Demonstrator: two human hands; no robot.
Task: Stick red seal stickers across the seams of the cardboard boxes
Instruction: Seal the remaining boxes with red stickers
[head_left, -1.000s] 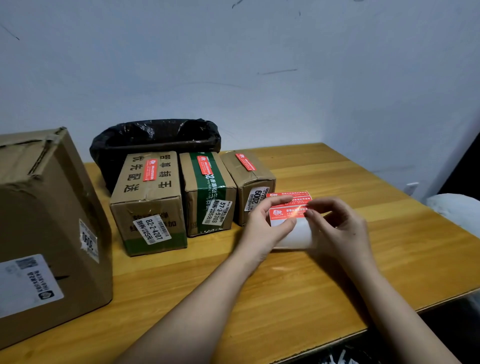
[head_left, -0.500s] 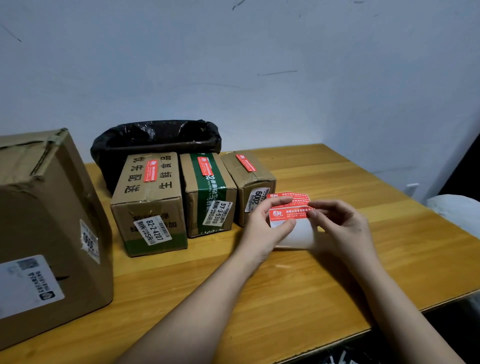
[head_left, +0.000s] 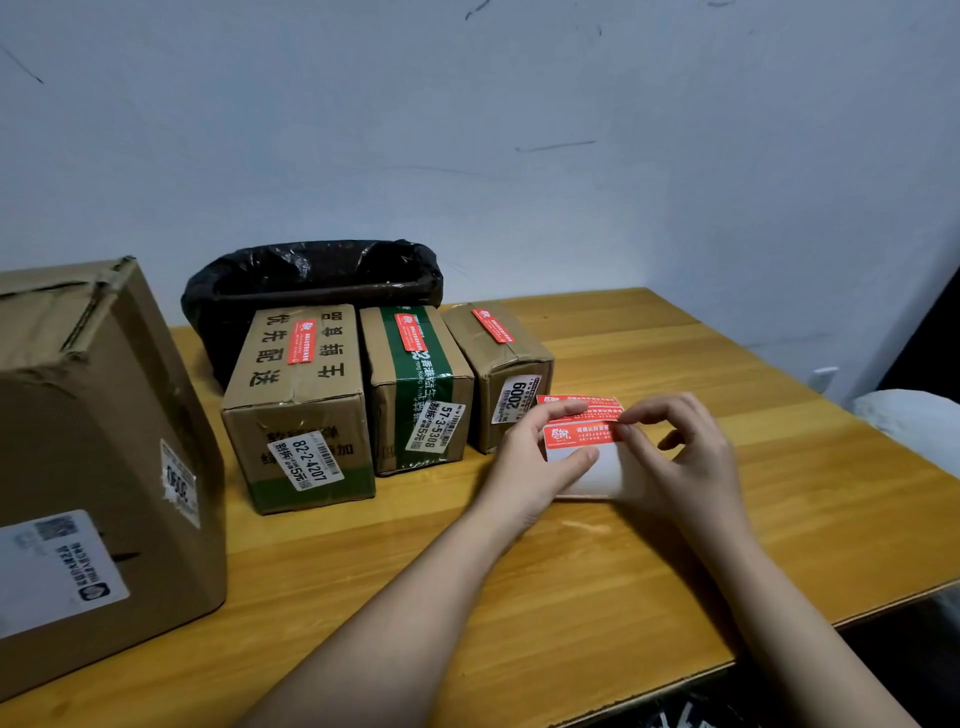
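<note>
Wooden counter, grain running left-right, set against pale scuffed wall. Black-bagged bin at back. Three small cardboard boxes in row before it, each with red seal sticker on top, long axis front-to-back. Large cardboard box at left, top unsealed. Sticker sheet near counter middle, just right of row, red strips lying left-right. Left hand fingers grasp sheet's left edge. Right hand fingers pinch right end of lower strip.

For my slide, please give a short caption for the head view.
Both hands peel a red sticker from its sheet beside three sealed boxes.
</note>
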